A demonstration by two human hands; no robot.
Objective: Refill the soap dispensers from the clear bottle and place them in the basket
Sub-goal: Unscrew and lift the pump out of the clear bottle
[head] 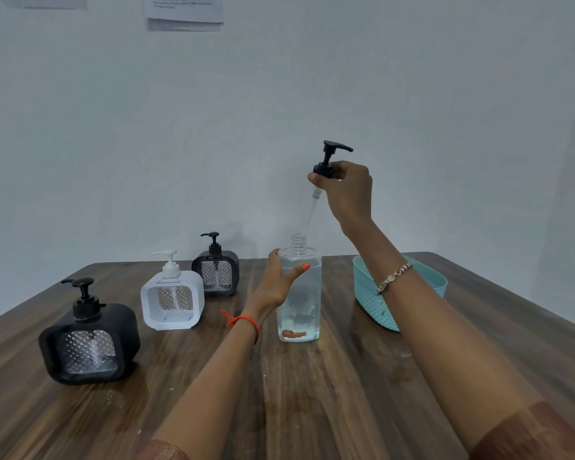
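A tall clear bottle [299, 313] of liquid stands upright at the table's middle, its threaded neck uncovered. My left hand [274, 285] grips its upper body from the left. My right hand [347, 190] pinches the collar of a black pump head [327, 161] raised above the bottle, and the pump's clear tube slants down into the neck. To the left stand three square soap dispensers: a black one [88, 341] nearest, a white one [172, 298] behind it, and a smaller-looking black one [215, 268] farthest back. A teal basket [372, 297] sits to the right, partly hidden by my right forearm.
The brown wooden table [312, 403] meets a pale wall just behind the dispensers. Small wet spots show on the wood near the front black dispenser. Papers [184, 11] hang high on the wall.
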